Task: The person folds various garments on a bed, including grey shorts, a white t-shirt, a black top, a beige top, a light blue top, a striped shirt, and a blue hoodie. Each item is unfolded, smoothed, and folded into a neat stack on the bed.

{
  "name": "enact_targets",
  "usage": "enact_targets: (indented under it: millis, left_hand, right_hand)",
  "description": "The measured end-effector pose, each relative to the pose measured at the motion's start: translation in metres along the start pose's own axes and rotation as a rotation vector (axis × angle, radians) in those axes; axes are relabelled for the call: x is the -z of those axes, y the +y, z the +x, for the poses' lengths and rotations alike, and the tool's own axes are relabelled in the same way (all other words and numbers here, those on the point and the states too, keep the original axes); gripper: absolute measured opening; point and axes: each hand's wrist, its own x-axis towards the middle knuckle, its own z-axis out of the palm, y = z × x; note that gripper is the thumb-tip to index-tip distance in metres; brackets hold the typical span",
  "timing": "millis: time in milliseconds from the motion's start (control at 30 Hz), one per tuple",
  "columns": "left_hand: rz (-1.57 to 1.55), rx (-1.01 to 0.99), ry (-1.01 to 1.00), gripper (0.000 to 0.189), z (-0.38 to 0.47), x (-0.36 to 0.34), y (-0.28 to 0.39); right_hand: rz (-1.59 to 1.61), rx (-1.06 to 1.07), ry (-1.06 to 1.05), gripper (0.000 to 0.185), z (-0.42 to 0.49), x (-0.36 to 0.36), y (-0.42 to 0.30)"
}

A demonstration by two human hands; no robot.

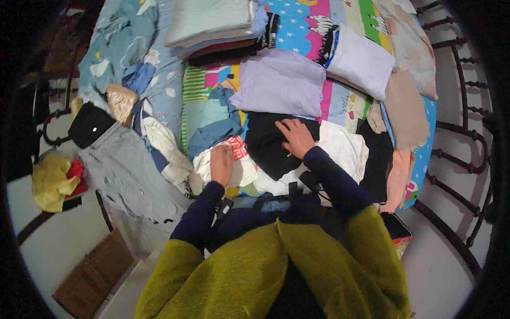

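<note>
My right hand (295, 137) rests with spread fingers on a black garment (265, 139) that lies on the bed before me. White cloth with a red print (239, 150) lies under and beside my left hand (221, 165); whether its fingers grip the cloth cannot be told. Just beyond the black garment is a folded lavender cloth (281, 83). A blue garment (215, 137) lies crumpled beyond my left hand, and a white garment (342, 147) spreads to the right of my right hand.
A tall stack of folded clothes (211, 24) stands at the back. Folded white cloth (360, 60), a beige garment (406, 109) and black cloth (376, 159) lie on the right. Grey trousers (133, 171) hang over the left edge. Dark metal rails (454, 159) stand beyond the right side.
</note>
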Motion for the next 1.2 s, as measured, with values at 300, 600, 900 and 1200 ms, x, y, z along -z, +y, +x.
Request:
enact_targets:
  millis: [300,600,900,1200]
  left_hand:
    - [-0.184,0.165,-0.112,0.024,-0.084,0.004,-0.025]
    - [-0.077,-0.004,-0.255,0.052,-0.081,-0.040,-0.030]
    - [0.107,0.374,-0.133,0.038,-0.090,-0.010,-0.096]
    - [0.001,0.339,0.262,0.071,-0.074,0.007,-0.101]
  right_hand:
    - [0.097,0.349,-0.111,0.029,-0.043,0.008,-0.037]
    - [0.152,0.082,-0.091,0.029,-0.118,0.011,-0.062]
    - [0.569,-0.318,0.007,0.035,-0.142,0.011,-0.044]
    - [0.188,-0.025,-0.246,0.026,-0.115,-0.007,-0.051]
